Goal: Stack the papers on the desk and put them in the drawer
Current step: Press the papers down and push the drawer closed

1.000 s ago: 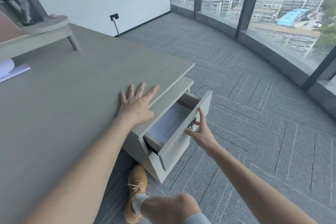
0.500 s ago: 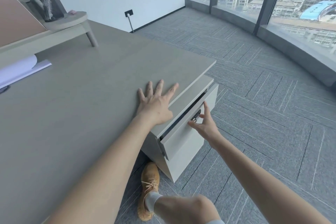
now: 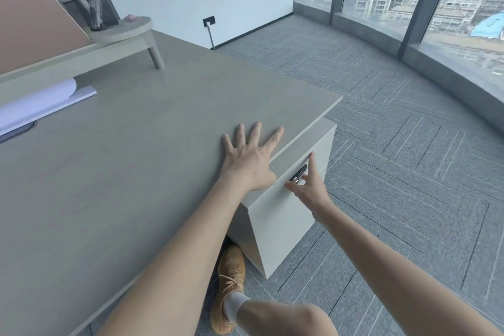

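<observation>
The drawer (image 3: 286,200) of the pale cabinet under the desk's right end is closed flush, so the papers inside are hidden. My right hand (image 3: 308,188) presses its spread fingers against the drawer front, beside the dark combination lock (image 3: 298,175). My left hand (image 3: 249,161) lies flat, fingers apart, on the grey desk top (image 3: 122,166) right above the cabinet. Neither hand holds anything.
White sheets (image 3: 38,106) lie at the desk's far left under a raised shelf (image 3: 81,54) carrying a mesh pen holder (image 3: 92,7). My tan shoe (image 3: 229,281) and knee are below the desk edge. Grey carpet runs right toward tall windows.
The drawer went from half open with papers showing to fully closed, pushed in by my right hand. My left hand stayed flat on the desk.
</observation>
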Tool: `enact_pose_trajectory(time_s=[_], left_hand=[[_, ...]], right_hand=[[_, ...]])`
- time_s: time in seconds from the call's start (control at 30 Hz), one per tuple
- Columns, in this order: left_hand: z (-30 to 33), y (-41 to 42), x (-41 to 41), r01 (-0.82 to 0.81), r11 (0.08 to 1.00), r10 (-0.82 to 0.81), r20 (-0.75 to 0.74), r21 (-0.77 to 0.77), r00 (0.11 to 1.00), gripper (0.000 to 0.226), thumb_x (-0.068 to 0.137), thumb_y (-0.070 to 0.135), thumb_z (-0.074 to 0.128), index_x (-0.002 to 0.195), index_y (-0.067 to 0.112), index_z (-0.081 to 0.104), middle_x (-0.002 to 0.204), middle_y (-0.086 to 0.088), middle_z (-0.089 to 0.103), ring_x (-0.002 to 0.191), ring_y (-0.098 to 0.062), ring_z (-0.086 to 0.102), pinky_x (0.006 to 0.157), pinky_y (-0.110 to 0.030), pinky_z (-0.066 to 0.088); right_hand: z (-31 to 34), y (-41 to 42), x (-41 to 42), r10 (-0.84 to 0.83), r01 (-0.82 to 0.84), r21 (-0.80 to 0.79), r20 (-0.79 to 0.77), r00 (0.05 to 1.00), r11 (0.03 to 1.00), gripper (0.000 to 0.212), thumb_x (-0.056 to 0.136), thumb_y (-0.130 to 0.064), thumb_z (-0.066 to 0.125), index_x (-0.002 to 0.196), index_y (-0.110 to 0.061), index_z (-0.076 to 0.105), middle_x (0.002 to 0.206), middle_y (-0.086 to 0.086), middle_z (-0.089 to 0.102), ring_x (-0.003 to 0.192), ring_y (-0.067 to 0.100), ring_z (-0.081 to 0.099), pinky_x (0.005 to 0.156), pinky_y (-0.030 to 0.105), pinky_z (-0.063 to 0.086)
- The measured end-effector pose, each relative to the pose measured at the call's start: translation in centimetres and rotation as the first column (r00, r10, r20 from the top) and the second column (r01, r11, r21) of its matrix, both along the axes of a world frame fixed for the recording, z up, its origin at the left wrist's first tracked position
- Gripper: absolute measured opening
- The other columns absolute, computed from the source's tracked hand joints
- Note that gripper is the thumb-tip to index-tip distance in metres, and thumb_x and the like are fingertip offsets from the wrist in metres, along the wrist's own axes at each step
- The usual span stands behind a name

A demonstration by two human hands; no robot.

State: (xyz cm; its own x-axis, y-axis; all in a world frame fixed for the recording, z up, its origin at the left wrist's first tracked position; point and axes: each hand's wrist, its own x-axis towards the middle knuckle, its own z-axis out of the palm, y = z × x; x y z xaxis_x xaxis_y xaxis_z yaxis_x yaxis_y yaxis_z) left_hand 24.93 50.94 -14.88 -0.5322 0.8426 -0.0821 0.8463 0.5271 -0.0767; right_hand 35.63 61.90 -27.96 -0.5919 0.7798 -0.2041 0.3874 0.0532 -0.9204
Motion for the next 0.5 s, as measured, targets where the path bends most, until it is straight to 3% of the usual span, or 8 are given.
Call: enact_pose_trajectory(time_s=[0.07,0.13,0.23,0.33,0.43,0.5], left_hand=[[0.0,0.0,0.0,0.002,1.000,-0.002,-0.003,0.001,1.000,0.103,0.075,0.029,0.054,0.153,0.045,-0.010,0.168,-0.009,-0.008,0.150,-0.045,-0.006,0.115,-0.068,0.002],[-0.1,0.0,-0.1,0.002,1.000,-0.002,-0.006,0.007,1.000,0.102,0.075,0.031,0.055,0.153,0.045,-0.009,0.168,-0.008,-0.008,0.151,-0.044,-0.006,0.115,-0.067,0.003],[0.0,-0.1,0.0,-0.002,1.000,0.002,0.002,0.020,1.000,0.099,0.076,0.033,0.054,0.153,0.046,-0.007,0.168,-0.007,-0.005,0.151,-0.043,-0.005,0.115,-0.067,0.002],[0.2,-0.2,0.0,-0.017,0.995,0.010,0.068,0.102,0.998,0.088,0.079,0.035,0.051,0.154,0.045,0.008,0.168,-0.006,0.005,0.151,-0.041,0.000,0.116,-0.065,0.003],[0.4,-0.5,-0.1,-0.046,0.973,0.009,0.164,0.225,0.986,0.074,0.081,0.040,0.050,0.152,0.043,0.027,0.167,-0.003,0.017,0.152,-0.036,0.005,0.118,-0.062,0.003],[0.4,-0.9,-0.1,-0.062,0.957,0.002,0.208,0.284,0.978,0.067,0.083,0.041,0.051,0.149,0.040,0.036,0.165,-0.002,0.023,0.152,-0.032,0.009,0.120,-0.058,0.003]], right_hand=[[0.1,0.2,-0.1,0.044,-0.045,0.034,0.028,0.999,0.998,0.109,0.085,-0.026,0.072,0.154,-0.047,-0.011,0.141,0.005,0.051,0.118,0.028,0.055,0.096,0.049,0.054],[0.3,0.5,0.1,0.083,-0.090,0.080,0.085,0.993,0.993,0.108,0.088,-0.029,0.070,0.155,-0.040,-0.014,0.141,0.003,0.052,0.122,0.031,0.056,0.095,0.041,0.051],[0.9,0.7,0.1,0.129,-0.154,0.112,0.200,0.971,0.982,0.106,0.093,-0.028,0.064,0.157,-0.027,-0.021,0.139,0.014,0.056,0.126,0.037,0.054,0.088,0.031,0.040],[1.5,0.9,0.0,0.161,-0.215,0.181,0.275,0.948,0.960,0.108,0.094,-0.028,0.065,0.156,-0.013,-0.022,0.144,0.024,0.052,0.129,0.041,0.052,0.093,0.035,0.040],[2.1,1.2,0.6,0.149,-0.239,0.238,0.342,0.928,0.941,0.112,0.088,-0.035,0.071,0.158,-0.008,-0.012,0.144,0.026,0.044,0.134,0.040,0.045,0.103,0.041,0.038],[2.9,1.2,0.8,0.124,-0.230,0.247,0.382,0.916,0.941,0.097,0.087,-0.033,0.071,0.157,-0.007,0.008,0.138,0.025,0.045,0.130,0.040,0.047,0.099,0.039,0.039]])
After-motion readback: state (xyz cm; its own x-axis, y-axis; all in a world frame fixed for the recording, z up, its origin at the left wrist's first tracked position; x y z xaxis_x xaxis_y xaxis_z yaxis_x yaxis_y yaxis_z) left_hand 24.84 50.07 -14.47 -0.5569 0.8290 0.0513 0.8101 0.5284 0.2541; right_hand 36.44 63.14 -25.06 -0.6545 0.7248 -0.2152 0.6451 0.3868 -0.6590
